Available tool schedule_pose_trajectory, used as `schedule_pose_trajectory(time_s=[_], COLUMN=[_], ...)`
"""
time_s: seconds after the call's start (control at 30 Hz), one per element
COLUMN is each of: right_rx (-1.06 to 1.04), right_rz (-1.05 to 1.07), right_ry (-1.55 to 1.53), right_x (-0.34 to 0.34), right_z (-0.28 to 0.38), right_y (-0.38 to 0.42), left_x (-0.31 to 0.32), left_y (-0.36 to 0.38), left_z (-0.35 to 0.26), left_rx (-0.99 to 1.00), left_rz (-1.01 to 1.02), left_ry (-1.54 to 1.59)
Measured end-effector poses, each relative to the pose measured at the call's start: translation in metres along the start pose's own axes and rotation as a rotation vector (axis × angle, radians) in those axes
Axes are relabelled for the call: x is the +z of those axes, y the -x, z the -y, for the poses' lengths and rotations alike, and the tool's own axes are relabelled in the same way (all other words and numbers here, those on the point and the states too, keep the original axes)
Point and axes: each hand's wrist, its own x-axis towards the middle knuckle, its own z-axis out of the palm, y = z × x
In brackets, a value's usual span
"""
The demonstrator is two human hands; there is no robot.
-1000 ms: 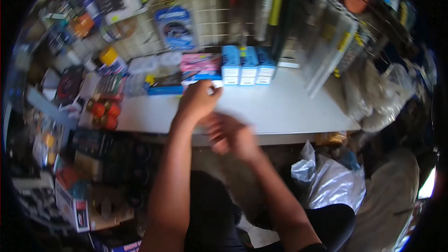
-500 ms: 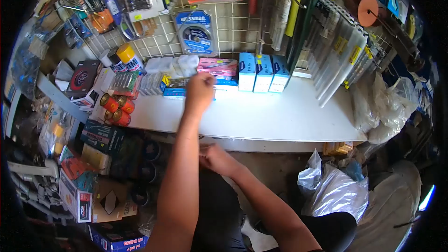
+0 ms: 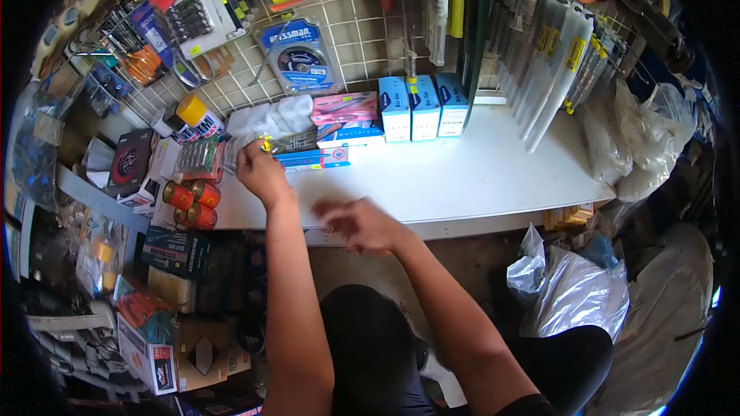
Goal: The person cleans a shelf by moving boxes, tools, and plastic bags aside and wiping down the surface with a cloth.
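Note:
My left hand (image 3: 262, 175) reaches to the goods at the back left of the white shelf. Its fingers are bent together at the end of a row of small clear plastic packs (image 3: 232, 156), beside a yellow-and-black label (image 3: 265, 144). What they grip is hidden behind the fingertips. To the right of that hand lie a dark flat packet (image 3: 297, 142) and a long blue box (image 3: 317, 158). A pink box (image 3: 344, 107) rests behind them on a blue-and-white box (image 3: 351, 135). My right hand (image 3: 361, 225), partly blurred, hovers empty at the shelf's front edge, fingers apart.
Three light-blue boxes (image 3: 423, 110) stand at the back of the shelf (image 3: 462, 177). Red cans (image 3: 202, 216) are stacked at its left end, near spray cans (image 3: 199, 118). Clear tubes (image 3: 551, 69) hang down at the right. Below are cartons (image 3: 202, 354) and plastic-wrapped goods (image 3: 578, 293).
My left hand has moved left from the pink box to the clear packs. My right hand has risen from near my lap to the shelf edge, its fingers spreading. The view has shifted slightly.

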Motion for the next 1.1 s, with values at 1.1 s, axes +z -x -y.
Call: schedule_pose_trajectory(time_s=[1.1], right_rx=[0.147], right_rz=[-0.236], right_ry=[-1.285], right_x=[0.002], right_z=[0.104], right_y=[0.08], left_x=[0.029], left_y=[0.046], left_z=[0.013], left_rx=[0.823], left_rz=[0.544], left_ry=[-0.703])
